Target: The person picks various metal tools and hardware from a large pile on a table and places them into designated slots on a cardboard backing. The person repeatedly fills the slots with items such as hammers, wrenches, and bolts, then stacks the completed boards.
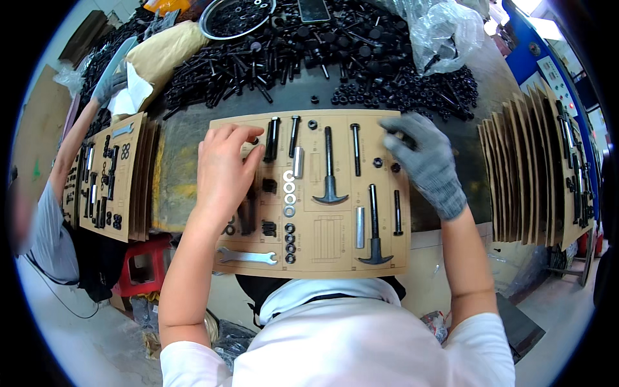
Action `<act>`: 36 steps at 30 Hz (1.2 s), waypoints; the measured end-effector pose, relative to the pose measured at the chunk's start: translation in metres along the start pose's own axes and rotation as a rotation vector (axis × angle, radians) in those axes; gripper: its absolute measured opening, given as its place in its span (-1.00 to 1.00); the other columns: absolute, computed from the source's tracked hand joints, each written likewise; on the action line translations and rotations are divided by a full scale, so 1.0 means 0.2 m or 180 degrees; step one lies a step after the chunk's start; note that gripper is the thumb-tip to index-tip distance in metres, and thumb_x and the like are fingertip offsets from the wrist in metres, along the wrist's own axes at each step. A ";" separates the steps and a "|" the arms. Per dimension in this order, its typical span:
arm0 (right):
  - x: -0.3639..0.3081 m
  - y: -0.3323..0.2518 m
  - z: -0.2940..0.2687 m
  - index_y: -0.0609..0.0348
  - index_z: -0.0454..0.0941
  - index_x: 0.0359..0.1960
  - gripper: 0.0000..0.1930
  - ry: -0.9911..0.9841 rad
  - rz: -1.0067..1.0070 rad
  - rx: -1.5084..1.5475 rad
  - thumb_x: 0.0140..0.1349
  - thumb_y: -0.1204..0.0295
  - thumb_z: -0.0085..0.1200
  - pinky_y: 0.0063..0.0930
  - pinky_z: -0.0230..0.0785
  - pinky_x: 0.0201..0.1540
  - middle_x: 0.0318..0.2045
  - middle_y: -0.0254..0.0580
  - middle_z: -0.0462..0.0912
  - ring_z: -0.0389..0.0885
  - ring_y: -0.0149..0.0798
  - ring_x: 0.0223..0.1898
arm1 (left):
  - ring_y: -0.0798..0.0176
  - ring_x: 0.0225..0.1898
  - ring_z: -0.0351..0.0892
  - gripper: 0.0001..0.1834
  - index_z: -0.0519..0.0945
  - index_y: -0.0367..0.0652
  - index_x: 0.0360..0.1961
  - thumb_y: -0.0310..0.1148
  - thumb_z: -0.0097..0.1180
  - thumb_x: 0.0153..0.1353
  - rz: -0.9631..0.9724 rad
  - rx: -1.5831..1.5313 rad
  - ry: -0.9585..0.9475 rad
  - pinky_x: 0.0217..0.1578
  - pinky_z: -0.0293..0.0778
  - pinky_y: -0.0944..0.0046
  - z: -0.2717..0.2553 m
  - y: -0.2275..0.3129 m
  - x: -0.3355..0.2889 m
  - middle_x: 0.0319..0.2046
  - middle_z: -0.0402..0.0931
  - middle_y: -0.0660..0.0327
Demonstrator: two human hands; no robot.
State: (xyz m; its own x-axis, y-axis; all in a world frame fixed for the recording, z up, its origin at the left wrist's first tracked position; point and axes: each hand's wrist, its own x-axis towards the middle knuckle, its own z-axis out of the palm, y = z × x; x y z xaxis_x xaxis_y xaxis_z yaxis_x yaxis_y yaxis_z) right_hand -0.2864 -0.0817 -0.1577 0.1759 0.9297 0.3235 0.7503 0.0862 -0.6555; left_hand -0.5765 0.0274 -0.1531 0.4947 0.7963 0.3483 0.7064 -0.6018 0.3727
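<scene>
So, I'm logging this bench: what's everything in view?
Board: one, brown, centre
Tubes: two, silver, board
T-headed bolts: two, black, board
Other fasteners: several, black, board
Flat washers: four, silver, mid-board
Spanners: two, silver, board, left stack
Cardboard stacks: two, brown, either side
Loose fasteners: many, black, behind board
Pan: one, silver, top
Phone: one, dark, top
Sack: one, brown, upper left
Plastic sheeting: some, clear, upper right
Stool: one, red, left
Co-worker: one, pale-sleeved, left
Left hand: one, bare, over board
Right hand: one, grey-gloved, board's right edge
</scene>
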 end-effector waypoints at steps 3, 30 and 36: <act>0.28 -0.09 0.25 0.09 0.69 -0.15 -0.75 -0.0074 -0.1073 -0.0484 0.18 0.30 0.19 -0.24 0.47 0.01 -0.24 -0.15 0.67 0.61 -0.09 -0.14 | 0.06 -0.12 0.48 -0.78 0.67 -0.14 -0.22 -0.45 0.31 0.06 0.0424 -0.0152 -0.0140 -0.05 0.38 0.12 -0.01 -0.01 -0.02 -0.27 0.56 0.17; 0.47 -0.04 0.38 0.01 0.70 -0.13 -0.76 -0.0617 -0.0701 -0.0680 0.27 0.24 0.11 -0.22 0.43 0.06 -0.23 -0.16 0.67 0.59 -0.07 -0.12 | 0.16 -0.15 0.44 -0.74 0.71 -0.09 -0.22 -0.51 0.30 -0.01 0.1022 -0.0401 -0.0313 -0.10 0.32 0.16 0.20 0.06 -0.11 -0.27 0.60 0.31; 0.47 0.00 0.35 0.08 0.68 -0.12 -0.76 -0.0722 -0.0604 -0.0484 0.25 0.28 0.13 -0.23 0.45 0.04 -0.22 -0.11 0.67 0.61 -0.04 -0.16 | 0.05 -0.11 0.45 -0.70 0.65 -0.12 -0.13 -0.53 0.25 0.05 0.0826 -0.0688 -0.0373 -0.03 0.34 0.11 0.13 0.04 -0.07 -0.25 0.57 0.18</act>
State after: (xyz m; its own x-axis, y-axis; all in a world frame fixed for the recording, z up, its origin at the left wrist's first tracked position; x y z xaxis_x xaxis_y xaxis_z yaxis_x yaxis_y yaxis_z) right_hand -0.3133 0.0302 -0.1752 -0.1097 0.9597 0.2589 0.8456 0.2270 -0.4831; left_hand -0.5641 0.0129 -0.1763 0.7071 0.6093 0.3589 0.4323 -0.7741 0.4624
